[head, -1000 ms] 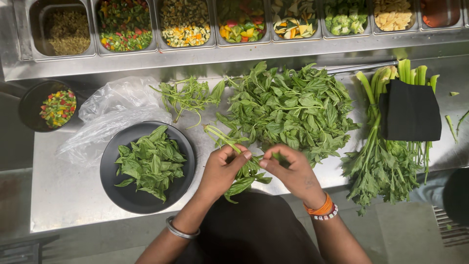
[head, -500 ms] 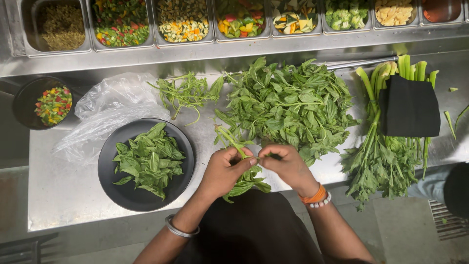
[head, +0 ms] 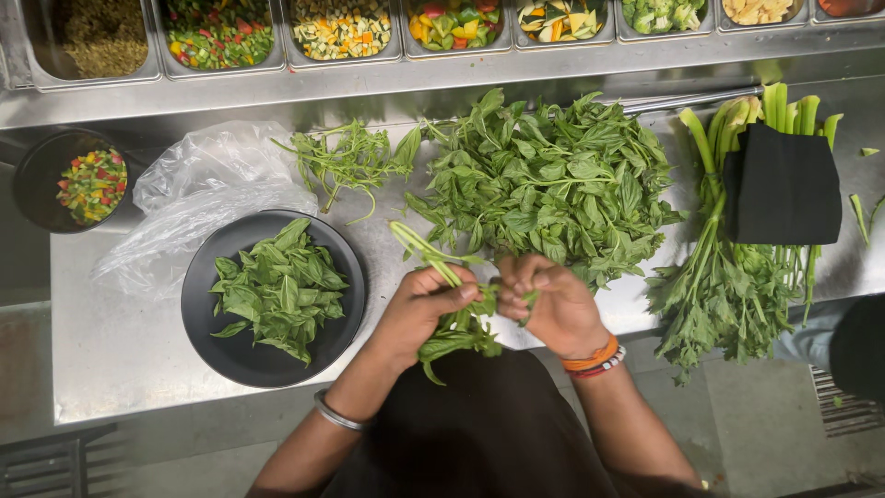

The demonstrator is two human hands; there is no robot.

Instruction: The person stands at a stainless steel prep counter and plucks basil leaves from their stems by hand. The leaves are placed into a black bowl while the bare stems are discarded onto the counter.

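Observation:
My left hand (head: 419,309) grips a leafy green stem (head: 426,249) near the front edge of the steel counter (head: 120,350); the stem's bare end points up and left, its leaves hang below my fingers. My right hand (head: 551,300) is closed around leaves on the same sprig, touching the left hand. Just beyond lies a big pile of leafy herb sprigs (head: 544,180). A black plate (head: 205,318) to the left holds picked green leaves (head: 277,286).
A clear plastic bag (head: 207,180) and a small heap of stripped stems (head: 346,161) lie behind the plate. Long green stalks (head: 737,267) with a black cloth (head: 782,184) sit right. A black bowl of chopped vegetables (head: 88,184) sits far left, with metal tubs (head: 341,28) along the back.
The view has shifted slightly downward. Both hands have stayed together on the sprig and drawn a little nearer the counter's front edge; the stem's angle changed slightly.

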